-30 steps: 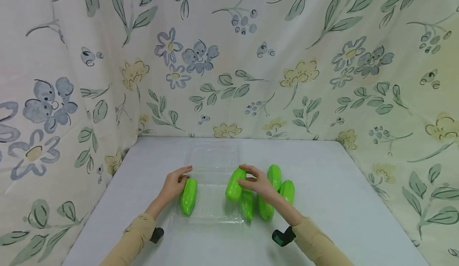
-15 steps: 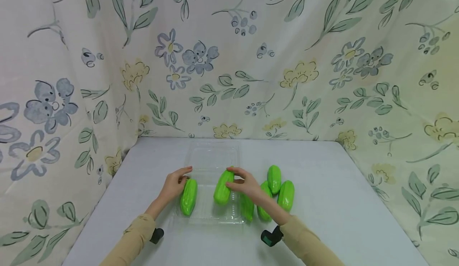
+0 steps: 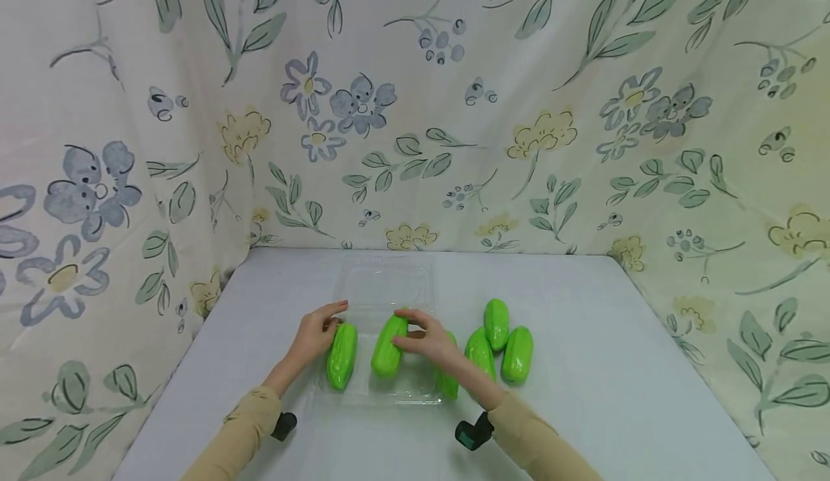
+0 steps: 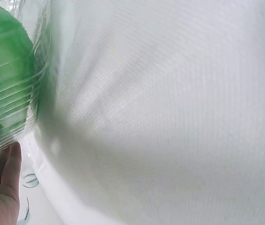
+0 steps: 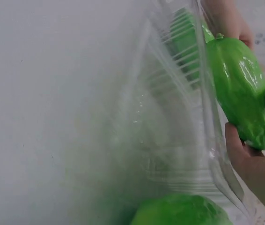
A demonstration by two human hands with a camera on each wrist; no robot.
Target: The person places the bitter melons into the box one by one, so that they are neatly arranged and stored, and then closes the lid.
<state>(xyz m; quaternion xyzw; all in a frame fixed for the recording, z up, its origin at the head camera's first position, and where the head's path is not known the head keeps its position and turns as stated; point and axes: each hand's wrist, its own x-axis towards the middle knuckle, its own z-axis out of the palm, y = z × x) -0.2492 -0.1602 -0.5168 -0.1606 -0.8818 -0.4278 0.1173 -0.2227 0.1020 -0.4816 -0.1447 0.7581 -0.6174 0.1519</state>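
My right hand (image 3: 424,337) grips a glossy bright-green, oblong vegetable (image 3: 387,355), cucumber-like in shape, over the base of a clear plastic clamshell box (image 3: 382,400). In the right wrist view this vegetable (image 5: 240,84) is tilted, with thumb and fingers around its lower end. My left hand (image 3: 315,333) holds the box at its back left corner. The left wrist view shows its fingers (image 4: 11,168) against the ribbed outer wall. A similar vegetable (image 3: 341,356) lies inside along the left wall. Whether the held one touches the box floor cannot be told.
The box's lid (image 3: 385,283) lies folded back behind the base. One green vegetable (image 3: 447,376) is by the right wall, partly behind my forearm. Three more vegetables (image 3: 496,325) lie farther right on the white table (image 3: 616,366). A floral curtain (image 3: 415,106) hangs behind.
My right hand has carried the vegetable leftward and lower, from above the box's right edge to near its middle. The left hand has stayed at the box's left side.
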